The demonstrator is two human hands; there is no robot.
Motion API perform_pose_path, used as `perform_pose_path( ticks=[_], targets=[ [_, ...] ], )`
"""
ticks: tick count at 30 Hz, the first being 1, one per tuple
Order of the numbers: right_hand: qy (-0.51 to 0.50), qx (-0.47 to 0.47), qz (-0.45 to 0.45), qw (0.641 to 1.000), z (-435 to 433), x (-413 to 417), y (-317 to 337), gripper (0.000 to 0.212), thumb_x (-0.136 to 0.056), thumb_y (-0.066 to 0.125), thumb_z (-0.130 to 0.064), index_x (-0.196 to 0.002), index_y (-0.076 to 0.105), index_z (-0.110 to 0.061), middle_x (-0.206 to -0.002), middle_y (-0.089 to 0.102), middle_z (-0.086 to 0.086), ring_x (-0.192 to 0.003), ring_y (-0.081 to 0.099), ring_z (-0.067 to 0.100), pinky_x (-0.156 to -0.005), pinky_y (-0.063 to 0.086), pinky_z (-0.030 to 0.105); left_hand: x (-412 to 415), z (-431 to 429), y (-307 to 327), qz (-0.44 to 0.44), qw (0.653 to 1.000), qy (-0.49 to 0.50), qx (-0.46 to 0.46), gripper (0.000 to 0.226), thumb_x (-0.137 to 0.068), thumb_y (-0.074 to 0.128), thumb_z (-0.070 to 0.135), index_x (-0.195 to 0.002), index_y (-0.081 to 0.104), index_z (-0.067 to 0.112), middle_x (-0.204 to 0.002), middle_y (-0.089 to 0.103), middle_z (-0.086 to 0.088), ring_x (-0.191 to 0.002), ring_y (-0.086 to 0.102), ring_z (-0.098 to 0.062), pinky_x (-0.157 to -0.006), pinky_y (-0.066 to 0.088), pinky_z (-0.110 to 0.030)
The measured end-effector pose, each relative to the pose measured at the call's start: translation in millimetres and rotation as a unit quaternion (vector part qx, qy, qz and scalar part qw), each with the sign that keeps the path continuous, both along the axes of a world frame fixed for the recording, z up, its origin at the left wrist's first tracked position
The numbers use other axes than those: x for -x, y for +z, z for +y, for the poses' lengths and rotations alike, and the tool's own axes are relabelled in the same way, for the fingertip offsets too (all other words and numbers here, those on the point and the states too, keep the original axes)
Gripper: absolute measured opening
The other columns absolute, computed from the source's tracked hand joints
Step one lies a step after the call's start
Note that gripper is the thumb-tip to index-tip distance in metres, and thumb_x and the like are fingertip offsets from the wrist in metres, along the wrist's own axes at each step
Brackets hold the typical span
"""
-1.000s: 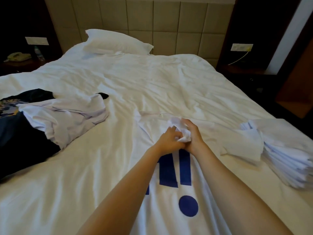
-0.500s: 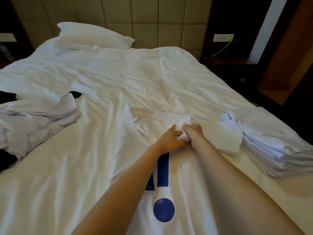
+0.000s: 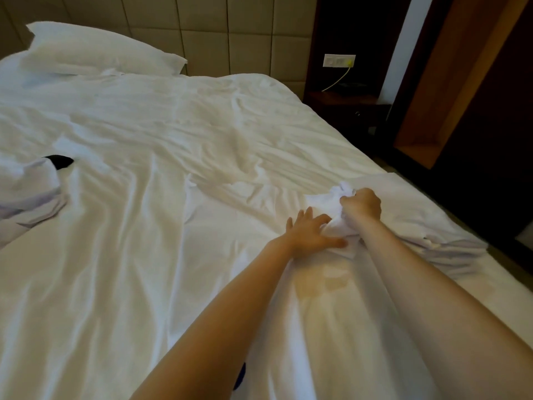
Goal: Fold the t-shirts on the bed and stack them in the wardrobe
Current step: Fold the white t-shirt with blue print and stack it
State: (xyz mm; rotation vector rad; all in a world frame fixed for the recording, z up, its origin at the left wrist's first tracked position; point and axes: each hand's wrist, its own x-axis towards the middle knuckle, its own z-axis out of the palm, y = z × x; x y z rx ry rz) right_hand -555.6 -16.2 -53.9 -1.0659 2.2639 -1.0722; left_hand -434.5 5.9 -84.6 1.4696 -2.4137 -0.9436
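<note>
My right hand (image 3: 362, 204) fists a bunched white cotton t-shirt (image 3: 344, 194), my left hand (image 3: 310, 230) spread flat on it, beside the stack of folded white shirts (image 3: 438, 238); a crumpled unfolded heap (image 3: 31, 192) far left of that stack awaits folding.

Two bare arms reach forward, hands nearly meeting.

The left arm (image 3: 230, 313) and right arm (image 3: 418, 284) stretch out and angle towards each other. The left hand (image 3: 310, 232) lies palm down, fingers spread and thumb out. Just beside it, the right hand (image 3: 362, 204) is a tight fist, knuckles up, bunching a white t-shirt (image 3: 344, 193).
</note>
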Motion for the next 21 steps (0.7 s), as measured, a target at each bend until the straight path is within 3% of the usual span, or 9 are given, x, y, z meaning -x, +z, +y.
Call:
perform_pose_path(
  ticks=[3,5,10,13,16,18,21],
  targets=[
    [0.006,-0.001,0.045,0.999,1,2,1,0.030,-0.095,0.052,-0.021,-0.111,0.061,0.003,-0.116,0.063,0.021,-0.105,0.059,0.037,-0.081,0.047,0.033,0,0,-6,0.015,1.000,-0.016,0.001,0.053,-0.090,0.048,0.056,-0.139,0.038,0.037,-0.159,-0.001,-0.007,-0.146,-0.008,-0.022,-0.114,-0.007,-0.046],
    [-0.002,0.016,0.071,0.997,-1,-1,5,0.026,-0.096,0.049,-0.014,-0.110,0.062,0.004,-0.116,0.062,0.021,-0.105,0.059,0.037,-0.076,0.044,0.032,-1,-1,-5,0.044,0.999,-0.010,0.001,0.053,-0.092,0.046,0.054,-0.141,0.033,0.039,-0.159,0.000,-0.005,-0.146,-0.007,-0.021,-0.114,-0.005,-0.045],
    [0.045,0.014,0.214,0.976,2,-9,1,0.028,-0.097,0.043,-0.003,-0.124,0.049,0.002,-0.126,0.054,0.023,-0.115,0.053,0.038,-0.089,0.044,0.038,-18,5,0,0.013,0.999,-0.025,0.034,0.083,-0.088,0.056,0.052,-0.149,0.002,0.036,-0.159,-0.006,-0.006,-0.146,-0.010,-0.021,-0.116,-0.006,-0.046],
    [0.072,-0.004,0.298,0.952,8,-14,-3,0.042,-0.093,0.047,0.002,-0.133,0.036,-0.003,-0.133,0.039,0.021,-0.118,0.045,0.036,-0.091,0.042,0.038,-34,9,1,-0.034,0.999,-0.018,0.039,0.071,-0.095,0.042,0.050,-0.150,0.002,0.031,-0.159,-0.008,-0.007,-0.146,-0.010,-0.021,-0.116,-0.006,-0.044],
    [0.136,0.033,0.371,0.918,22,-21,-9,0.049,-0.094,0.047,-0.008,-0.141,0.032,-0.010,-0.142,0.032,0.016,-0.124,0.038,0.032,-0.098,0.035,0.036,-47,14,-1,-0.028,0.998,0.018,0.045,0.056,-0.102,0.029,0.035,-0.151,0.007,0.022,-0.159,-0.003,-0.007,-0.146,-0.004,-0.020,-0.116,-0.002,-0.041],
    [0.235,0.045,0.384,0.892,36,-29,-21,0.049,-0.097,0.041,-0.018,-0.145,0.029,-0.013,-0.150,0.027,0.011,-0.134,0.031,0.028,-0.106,0.026,0.036,-58,22,-2,-0.013,0.998,0.042,0.048,0.053,-0.102,0.029,0.024,-0.151,0.009,0.018,-0.159,0.000,-0.008,-0.146,-0.001,-0.020,-0.116,0.001,-0.038],
    [0.329,-0.043,0.398,0.855,58,-36,-47,0.051,-0.102,0.030,-0.024,-0.151,0.016,-0.019,-0.158,0.012,0.009,-0.145,0.012,0.023,-0.115,0.012,0.039,-78,36,-1,0.023,0.997,0.074,0.025,0.055,-0.100,0.035,0.017,-0.150,0.013,0.014,-0.158,0.008,-0.010,-0.145,0.011,-0.023,-0.115,0.011,-0.035]
  ],
)
